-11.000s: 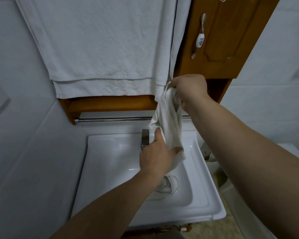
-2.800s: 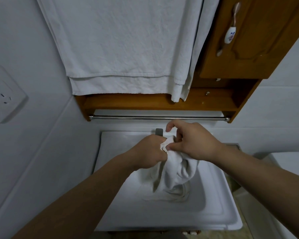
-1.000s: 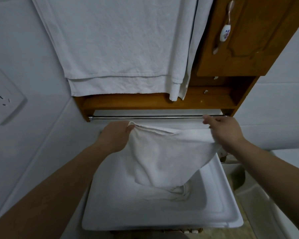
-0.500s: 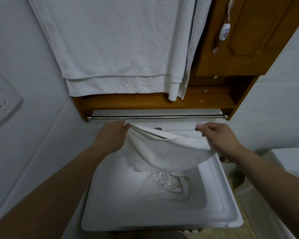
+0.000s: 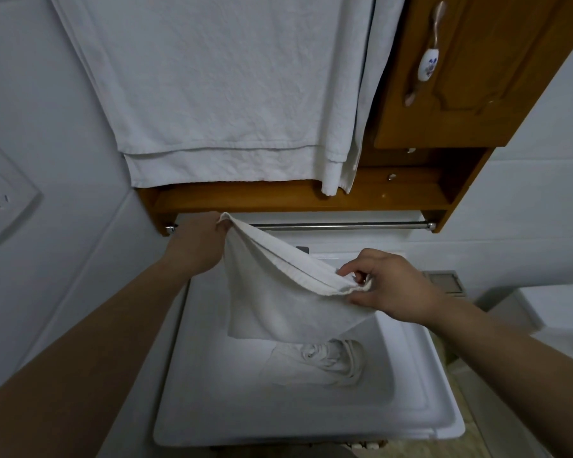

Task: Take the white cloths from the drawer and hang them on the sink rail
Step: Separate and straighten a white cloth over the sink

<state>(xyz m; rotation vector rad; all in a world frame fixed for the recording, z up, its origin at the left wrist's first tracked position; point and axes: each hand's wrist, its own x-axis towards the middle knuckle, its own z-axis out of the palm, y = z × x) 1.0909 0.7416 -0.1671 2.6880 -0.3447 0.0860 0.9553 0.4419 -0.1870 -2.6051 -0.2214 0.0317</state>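
Right hand [image 5: 394, 285] lower than before

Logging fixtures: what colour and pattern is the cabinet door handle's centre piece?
White with a small blue floral motif, on the handle; head view.

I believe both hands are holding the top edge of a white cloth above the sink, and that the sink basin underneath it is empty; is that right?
Not quite. The head view shows the left hand and right hand holding the top edge of the white cloth above the sink, but the basin is not empty: a second crumpled cloth lies in it.
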